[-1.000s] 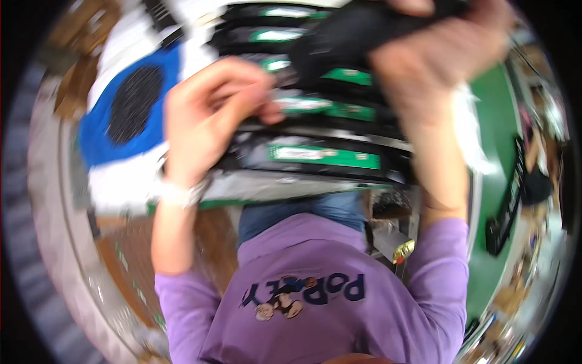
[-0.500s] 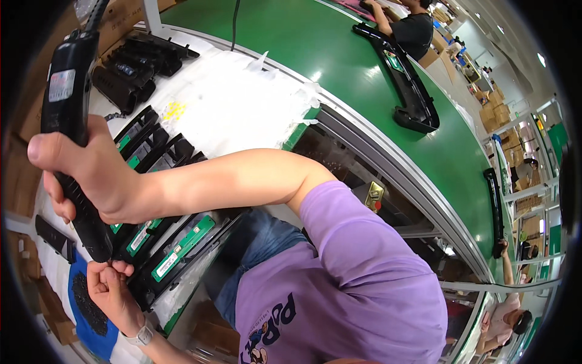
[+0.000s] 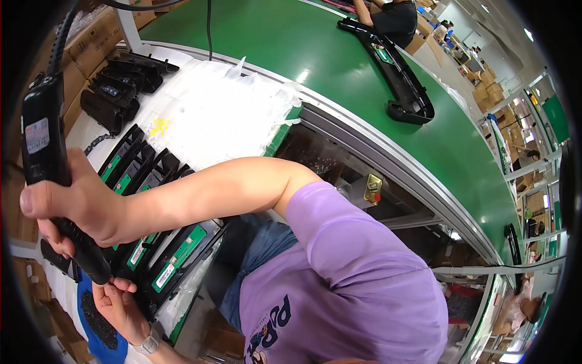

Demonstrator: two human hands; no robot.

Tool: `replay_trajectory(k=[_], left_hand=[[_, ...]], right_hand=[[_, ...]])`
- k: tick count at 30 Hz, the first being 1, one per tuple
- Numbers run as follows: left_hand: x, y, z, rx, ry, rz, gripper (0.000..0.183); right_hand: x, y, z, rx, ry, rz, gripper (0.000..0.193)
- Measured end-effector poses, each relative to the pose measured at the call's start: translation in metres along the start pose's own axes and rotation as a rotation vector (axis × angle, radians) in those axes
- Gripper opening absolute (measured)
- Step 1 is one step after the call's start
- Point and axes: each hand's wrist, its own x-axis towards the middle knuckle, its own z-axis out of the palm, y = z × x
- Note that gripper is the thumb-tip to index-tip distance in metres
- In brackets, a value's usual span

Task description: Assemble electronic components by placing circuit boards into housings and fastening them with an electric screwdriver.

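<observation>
My right hand [image 3: 91, 203] is wrapped round a black corded electric screwdriver [image 3: 42, 142], which points down and slightly right. At its tip, my left hand [image 3: 124, 309], with a pale watch on the wrist, has thumb and fingers pinched together. Whatever lies between those fingertips is too small to make out. Close beside both hands, several long black plastic housings [image 3: 136, 270] lie side by side, fitted with green circuit boards [image 3: 180, 258]. My right forearm covers parts of them. Next to my left hand, a pile of small black pieces [image 3: 100, 318] lies on a blue cloth [image 3: 118, 352].
More black housings [image 3: 112, 100] sit at the bench's far end near cardboard boxes [image 3: 97, 42]. Small yellow dots [image 3: 159, 126] mark the white sheet [image 3: 212, 103]. Beyond runs a green conveyor belt [image 3: 273, 42] carrying a long black part [image 3: 400, 79]. Other people work farther off.
The whole view has shifted a little. My hands stay together at the screwdriver's tip with their grips unchanged. Far right, the black part on the belt appears farther along, toward the lower right.
</observation>
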Motion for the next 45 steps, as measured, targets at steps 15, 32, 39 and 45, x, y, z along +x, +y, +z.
replay_trajectory(k=[15,32,39,45], left_hand=[[-0.010,0.041,-0.103,1.915,0.423,-0.041,0.043],[-0.038,0.051,-0.095,1.748,0.648,0.097,0.014],[-0.032,0.047,-0.088,1.640,0.705,0.110,0.013],[-0.026,0.038,-0.078,1.427,0.676,0.060,0.015]], right_hand=[[0.007,-0.031,-0.025,-0.098,-0.067,0.247,0.027],[-0.013,-0.077,-0.030,-0.418,-0.045,0.548,0.042],[-0.004,-0.068,-0.049,-0.497,-0.306,0.424,0.056],[-0.009,-0.070,-0.030,-0.643,-0.124,0.491,0.062]])
